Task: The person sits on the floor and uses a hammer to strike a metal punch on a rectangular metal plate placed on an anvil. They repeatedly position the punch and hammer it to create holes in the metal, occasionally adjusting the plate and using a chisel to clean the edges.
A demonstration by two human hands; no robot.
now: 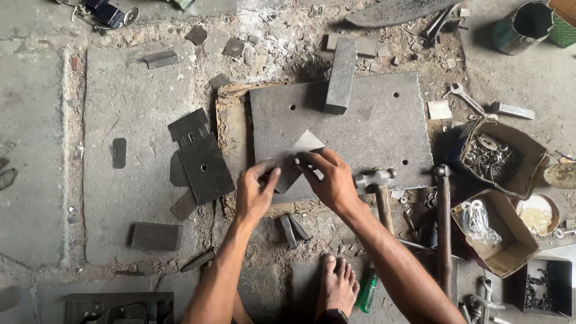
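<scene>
Head view, looking down on a workshop floor. The left hand [255, 193] and right hand [329, 179] together pinch a small grey sheet-metal piece [298, 157], folded or angled along a crease, and hold it flat against the near edge of a large steel plate [360, 129] that rests on a worn wooden block [231, 117]. The left fingers clamp the piece's near-left corner; the right fingers press on its middle, close to what looks like a small hole or rivet, too small to tell which. Both hands are thus closed on the piece, neither released.

A heavy steel bar [341, 75] stands on the plate's far side. A hammer [379, 192] lies just right of the right hand, a second, long-handled hammer [443, 225] farther right. Cut dark plates [201, 162] lie stacked to the left; open cardboard boxes of fasteners [497, 157] sit at right. A bare foot [337, 285] shows at the near edge.

Good practice, by judgement: seat the piece fully on the plate, align the crease before letting go with either hand, and keep fingertips clear of the spot to be struck.
</scene>
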